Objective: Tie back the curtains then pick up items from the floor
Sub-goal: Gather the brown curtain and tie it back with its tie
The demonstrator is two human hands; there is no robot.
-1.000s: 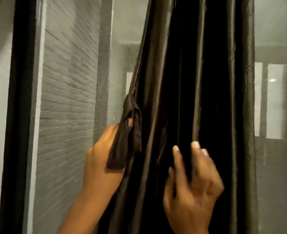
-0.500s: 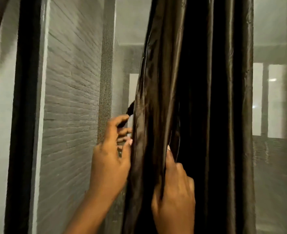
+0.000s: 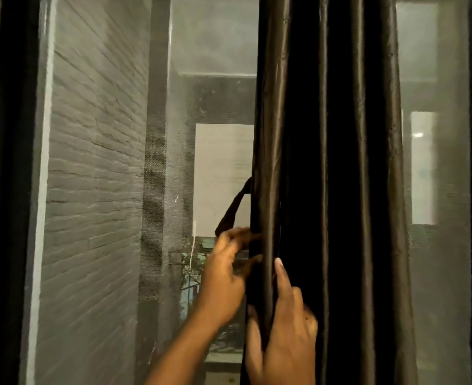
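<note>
- Head view: dark curtain [image 3: 326, 162] hangs gathered, centre to right of frame.
- Left hand [image 3: 223, 284], lower centre, pinches the tie-back strap [image 3: 230, 212] at the curtain's left edge.
- Right hand [image 3: 287, 329], bottom centre, fingers curled round a fold.
- Risk, as judged: the glossy fabric may slip from the right hand, spilling folds before the strap closes.
- Surroundings: mesh screen [image 3: 173, 162] behind; brick wall [image 3: 96, 162] left; floor items not visible.
</note>
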